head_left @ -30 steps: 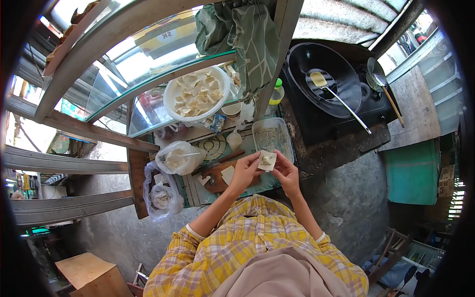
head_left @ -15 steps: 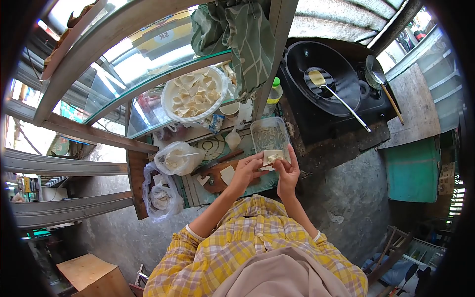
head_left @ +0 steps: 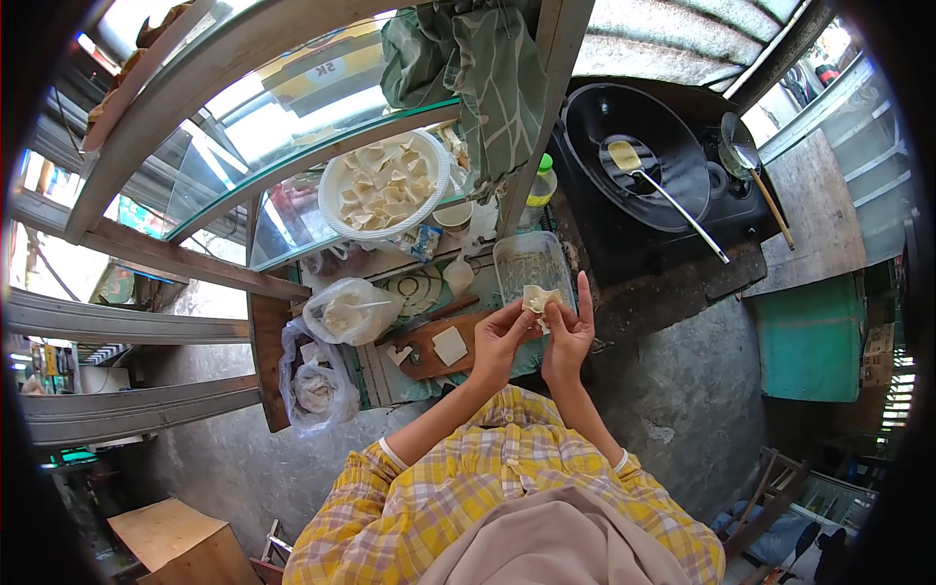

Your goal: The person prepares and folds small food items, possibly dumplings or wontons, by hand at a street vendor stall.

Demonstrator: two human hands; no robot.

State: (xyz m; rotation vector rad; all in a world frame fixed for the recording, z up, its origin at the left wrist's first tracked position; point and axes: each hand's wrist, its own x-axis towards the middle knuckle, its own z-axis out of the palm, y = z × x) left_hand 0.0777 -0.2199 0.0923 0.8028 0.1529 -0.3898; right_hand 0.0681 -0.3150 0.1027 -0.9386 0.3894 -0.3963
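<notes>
Between my fingertips, in front of my chest, I hold a pale dumpling wrapper [head_left: 539, 295] with its edges bunched up. My left hand [head_left: 499, 343] pinches its left side. My right hand [head_left: 567, 343] pinches the other side with thumb and bent fingers, while one finger points up. Any filling inside is too small to make out. Just beyond my hands is a clear plastic container [head_left: 503, 255] with residue on its bottom. A square wrapper [head_left: 449, 346] lies on the wooden board [head_left: 414, 363] left of my hands. Folded dumplings fill a white round tray [head_left: 327, 207] in the glass case.
At the right a black wok [head_left: 582, 127] with a spatula [head_left: 682, 210] sits on the stove. A strainer [head_left: 733, 146] lies beside it. Plastic bags [head_left: 356, 310] stand at the left of the counter, near a green-lidded jar [head_left: 541, 185].
My left hand has moved right and closer to my right hand. The wrapper, flatter before, is now gathered up between my fingertips. My right finger points straighter up.
</notes>
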